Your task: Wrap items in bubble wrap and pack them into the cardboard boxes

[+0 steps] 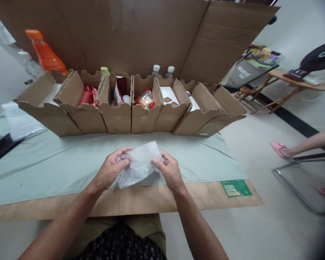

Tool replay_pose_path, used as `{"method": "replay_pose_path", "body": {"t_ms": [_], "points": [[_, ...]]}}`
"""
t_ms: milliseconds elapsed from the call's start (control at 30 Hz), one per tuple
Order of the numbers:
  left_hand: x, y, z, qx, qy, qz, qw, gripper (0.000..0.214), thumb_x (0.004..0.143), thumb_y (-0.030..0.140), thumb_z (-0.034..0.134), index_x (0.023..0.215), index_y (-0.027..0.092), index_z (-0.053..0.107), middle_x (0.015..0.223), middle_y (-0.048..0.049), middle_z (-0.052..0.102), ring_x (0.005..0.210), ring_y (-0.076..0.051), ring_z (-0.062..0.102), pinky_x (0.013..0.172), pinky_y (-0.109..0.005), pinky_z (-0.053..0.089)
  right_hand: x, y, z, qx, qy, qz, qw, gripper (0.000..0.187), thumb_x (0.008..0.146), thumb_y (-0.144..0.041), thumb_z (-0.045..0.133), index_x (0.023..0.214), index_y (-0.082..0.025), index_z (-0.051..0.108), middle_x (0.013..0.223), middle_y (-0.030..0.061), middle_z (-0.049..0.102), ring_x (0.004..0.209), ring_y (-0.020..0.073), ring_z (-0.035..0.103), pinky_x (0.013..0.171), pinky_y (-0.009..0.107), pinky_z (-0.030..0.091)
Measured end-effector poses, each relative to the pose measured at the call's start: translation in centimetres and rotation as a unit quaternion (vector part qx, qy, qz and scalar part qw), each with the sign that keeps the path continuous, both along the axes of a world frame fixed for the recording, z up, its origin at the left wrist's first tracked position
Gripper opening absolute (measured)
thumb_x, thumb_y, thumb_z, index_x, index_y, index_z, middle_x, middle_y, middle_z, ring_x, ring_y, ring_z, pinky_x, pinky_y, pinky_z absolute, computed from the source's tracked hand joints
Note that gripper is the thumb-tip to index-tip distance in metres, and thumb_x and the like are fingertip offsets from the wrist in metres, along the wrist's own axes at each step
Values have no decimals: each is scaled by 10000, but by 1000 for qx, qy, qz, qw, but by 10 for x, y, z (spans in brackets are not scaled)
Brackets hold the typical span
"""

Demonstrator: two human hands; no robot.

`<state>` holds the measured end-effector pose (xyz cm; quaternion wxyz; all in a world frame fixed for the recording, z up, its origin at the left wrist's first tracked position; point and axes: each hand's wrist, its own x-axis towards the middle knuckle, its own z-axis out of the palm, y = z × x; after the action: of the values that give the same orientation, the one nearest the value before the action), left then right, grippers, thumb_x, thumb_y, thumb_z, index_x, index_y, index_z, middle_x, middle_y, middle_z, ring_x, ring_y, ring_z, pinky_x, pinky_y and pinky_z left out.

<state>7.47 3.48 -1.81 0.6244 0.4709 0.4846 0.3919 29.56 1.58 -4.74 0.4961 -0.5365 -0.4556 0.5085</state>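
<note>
Head camera: a piece of bubble wrap (141,167) is held up just in front of the row of cardboard bins (143,121) (whether anything is wrapped inside cannot be told). Its left side is pinched by the left hand (111,169), its right side by the right hand (172,170). More bubble wrap, a folded clear stack (24,124), is laid left of the bins. An orange bottle (48,54) is seen behind the bins' left end; a cardboard panel (141,32) is stood behind them all.
</note>
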Motion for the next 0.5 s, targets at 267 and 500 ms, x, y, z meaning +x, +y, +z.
{"method": "replay_pose_path", "body": {"t_ms": [267,500], "points": [[-1,16,-7,-15,85,-43,995,675,731,443,713,1318,122,629,795,-10,694,709,-162,593,722,-292,457,7,-11,-6,-16,32,37,999,332,803,-477,767,964,-198,687,828,3,702,718,150,620,665,263,473],[-23,47,-30,-3,198,-128,972,710,684,520,647,1279,134,614,741,5,658,584,-170,589,612,-308,455,95,30,76,115,-348,-78,927,235,850,-395,660,952,-200,743,842,33,739,711,167,608,673,283,451]]}}
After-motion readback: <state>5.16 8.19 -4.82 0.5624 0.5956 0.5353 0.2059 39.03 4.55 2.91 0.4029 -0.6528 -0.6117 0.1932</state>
